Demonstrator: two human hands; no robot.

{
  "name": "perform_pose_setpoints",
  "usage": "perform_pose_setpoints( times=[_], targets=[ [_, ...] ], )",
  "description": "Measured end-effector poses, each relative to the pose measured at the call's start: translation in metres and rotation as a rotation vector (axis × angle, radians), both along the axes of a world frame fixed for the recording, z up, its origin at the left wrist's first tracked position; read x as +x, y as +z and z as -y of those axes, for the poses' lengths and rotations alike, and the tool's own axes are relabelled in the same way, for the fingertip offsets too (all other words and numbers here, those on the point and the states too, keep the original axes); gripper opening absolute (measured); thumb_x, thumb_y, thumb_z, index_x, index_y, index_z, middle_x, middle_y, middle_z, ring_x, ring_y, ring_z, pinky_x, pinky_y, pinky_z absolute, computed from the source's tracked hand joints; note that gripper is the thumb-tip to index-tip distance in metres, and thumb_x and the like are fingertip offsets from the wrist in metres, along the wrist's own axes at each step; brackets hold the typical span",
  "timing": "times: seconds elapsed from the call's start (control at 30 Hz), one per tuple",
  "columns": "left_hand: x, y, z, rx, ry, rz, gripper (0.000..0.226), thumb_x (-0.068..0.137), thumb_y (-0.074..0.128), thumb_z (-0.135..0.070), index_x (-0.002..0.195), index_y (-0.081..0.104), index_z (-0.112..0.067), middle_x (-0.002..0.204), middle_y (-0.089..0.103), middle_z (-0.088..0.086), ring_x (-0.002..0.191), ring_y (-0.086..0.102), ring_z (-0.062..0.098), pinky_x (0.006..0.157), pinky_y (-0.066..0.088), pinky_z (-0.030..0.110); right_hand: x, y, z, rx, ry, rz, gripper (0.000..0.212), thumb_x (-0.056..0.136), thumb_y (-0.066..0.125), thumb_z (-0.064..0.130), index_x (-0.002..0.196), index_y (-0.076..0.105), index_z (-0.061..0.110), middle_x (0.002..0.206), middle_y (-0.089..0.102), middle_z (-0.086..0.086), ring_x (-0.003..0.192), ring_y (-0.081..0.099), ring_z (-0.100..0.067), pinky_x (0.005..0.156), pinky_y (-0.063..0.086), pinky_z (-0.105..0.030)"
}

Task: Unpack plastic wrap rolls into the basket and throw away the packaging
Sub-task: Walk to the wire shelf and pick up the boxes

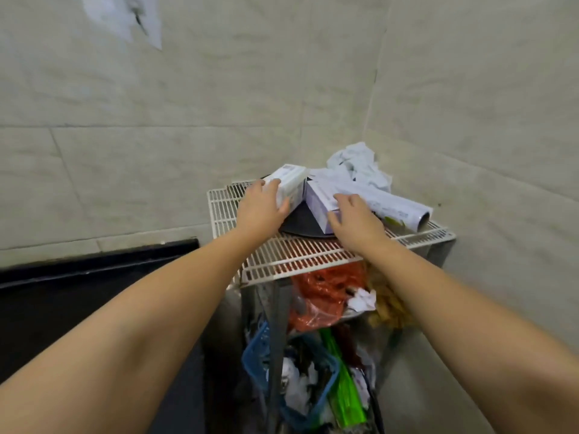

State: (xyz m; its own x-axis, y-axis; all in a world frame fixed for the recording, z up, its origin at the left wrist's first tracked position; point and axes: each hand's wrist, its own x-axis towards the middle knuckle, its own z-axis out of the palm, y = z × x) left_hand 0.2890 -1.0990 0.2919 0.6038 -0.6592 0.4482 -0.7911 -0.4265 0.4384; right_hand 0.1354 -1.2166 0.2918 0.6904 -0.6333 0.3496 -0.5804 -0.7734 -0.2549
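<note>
Two pale lilac plastic wrap boxes lie on top of a white wire rack [291, 255] in the corner. My left hand [261, 208] grips the left box [291, 183], fingers wrapped over its near end. My right hand [354, 220] rests on the right box [322, 198], fingers spread over its near edge. A bare plastic wrap roll [394, 208] lies beside that box on the right, its open tube end facing right. A blue basket [260, 355] sits low under the rack, holding white crumpled items.
A dark round plate [304, 223] lies under the boxes. Crumpled white packaging [360, 167] sits at the back of the rack. Below hang an orange bag [322, 296] and a green roll [344, 386]. Tiled walls close in behind and on the right; a black counter [78, 292] is left.
</note>
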Motion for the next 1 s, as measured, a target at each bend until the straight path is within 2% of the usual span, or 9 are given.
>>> perform_pose_setpoints(
  times=[0.17, 0.33, 0.43, 0.5, 0.57, 0.67, 0.77, 0.87, 1.0],
  targets=[
    [0.031, -0.009, 0.047, -0.035, 0.151, -0.275, 0.068, 0.081, 0.064, -0.042, 0.138, 0.032, -0.023, 0.141, 0.036, 0.019, 0.123, 0.045, 0.040, 0.099, 0.044, 0.051, 0.037, -0.006, 0.036, 0.167, -0.034, -0.110, 0.065, 0.089, 0.043, 0.052, 0.142, 0.024, 0.019, 0.141, 0.033, -0.020, 0.118, 0.047, -0.042, 0.088, 0.044, -0.046],
    [0.043, -0.023, 0.059, -0.181, 0.127, -0.379, 0.064, 0.078, 0.070, -0.034, 0.132, 0.035, -0.024, 0.127, 0.053, 0.013, 0.108, 0.059, 0.035, 0.086, 0.054, 0.051, 0.040, -0.013, 0.046, 0.129, -0.055, -0.118, 0.059, 0.090, 0.044, 0.043, 0.141, 0.025, 0.020, 0.136, 0.037, -0.022, 0.107, 0.054, -0.042, 0.074, 0.042, -0.040],
    [0.044, -0.021, 0.050, -0.342, 0.088, -0.364, 0.055, 0.079, 0.069, -0.027, 0.127, 0.043, -0.021, 0.123, 0.060, 0.008, 0.106, 0.061, 0.027, 0.080, 0.055, 0.040, 0.040, -0.002, 0.046, 0.173, -0.073, -0.051, 0.058, 0.090, 0.043, 0.042, 0.142, 0.027, 0.021, 0.132, 0.045, -0.020, 0.108, 0.055, -0.039, 0.076, 0.042, -0.038],
    [0.043, -0.012, 0.034, -0.463, 0.072, -0.365, 0.052, 0.079, 0.068, -0.026, 0.126, 0.045, -0.023, 0.121, 0.060, 0.003, 0.101, 0.060, 0.018, 0.069, 0.053, 0.027, 0.044, 0.009, 0.037, 0.165, -0.080, 0.015, 0.058, 0.090, 0.043, 0.042, 0.142, 0.027, 0.023, 0.131, 0.046, -0.020, 0.107, 0.056, -0.037, 0.077, 0.043, -0.036],
    [0.045, 0.002, 0.007, -0.553, 0.052, -0.346, 0.053, 0.080, 0.068, -0.030, 0.126, 0.043, -0.028, 0.123, 0.058, -0.001, 0.099, 0.056, 0.010, 0.067, 0.052, 0.020, 0.056, 0.022, 0.019, 0.138, -0.060, 0.082, 0.058, 0.091, 0.044, 0.043, 0.143, 0.026, 0.024, 0.130, 0.046, -0.020, 0.104, 0.057, -0.036, 0.073, 0.039, -0.034],
    [0.063, 0.021, -0.058, -0.579, 0.090, -0.274, 0.054, 0.079, 0.066, -0.034, 0.126, 0.040, -0.033, 0.125, 0.057, 0.001, 0.104, 0.058, 0.015, 0.082, 0.056, 0.039, 0.089, 0.037, -0.027, 0.150, 0.028, 0.164, 0.058, 0.089, 0.044, 0.043, 0.142, 0.027, 0.025, 0.127, 0.047, -0.020, 0.101, 0.057, -0.036, 0.070, 0.038, -0.034],
    [0.092, 0.026, -0.145, -0.549, 0.202, -0.214, 0.057, 0.078, 0.066, -0.032, 0.129, 0.040, -0.028, 0.125, 0.055, 0.003, 0.109, 0.057, 0.020, 0.087, 0.053, 0.045, 0.127, 0.041, -0.091, 0.193, 0.170, 0.199, 0.059, 0.088, 0.044, 0.041, 0.142, 0.027, 0.024, 0.128, 0.049, -0.021, 0.102, 0.055, -0.038, 0.071, 0.038, -0.034],
    [0.117, 0.011, -0.237, -0.513, 0.348, -0.172, 0.059, 0.078, 0.067, -0.029, 0.131, 0.040, -0.026, 0.126, 0.054, 0.002, 0.111, 0.055, 0.019, 0.087, 0.051, 0.040, 0.162, 0.029, -0.166, 0.198, 0.330, 0.198, 0.060, 0.088, 0.044, 0.041, 0.143, 0.027, 0.023, 0.126, 0.048, -0.021, 0.101, 0.055, -0.039, 0.077, 0.044, -0.041],
    [0.131, -0.033, -0.344, -0.436, 0.548, -0.193, 0.059, 0.078, 0.065, -0.033, 0.131, 0.040, -0.027, 0.127, 0.055, 0.003, 0.111, 0.056, 0.021, 0.088, 0.051, 0.044, 0.199, -0.008, -0.260, 0.240, 0.485, 0.083, 0.060, 0.089, 0.046, 0.040, 0.143, 0.026, 0.024, 0.126, 0.046, -0.019, 0.103, 0.054, -0.040, 0.083, 0.047, -0.043]
  ],
)
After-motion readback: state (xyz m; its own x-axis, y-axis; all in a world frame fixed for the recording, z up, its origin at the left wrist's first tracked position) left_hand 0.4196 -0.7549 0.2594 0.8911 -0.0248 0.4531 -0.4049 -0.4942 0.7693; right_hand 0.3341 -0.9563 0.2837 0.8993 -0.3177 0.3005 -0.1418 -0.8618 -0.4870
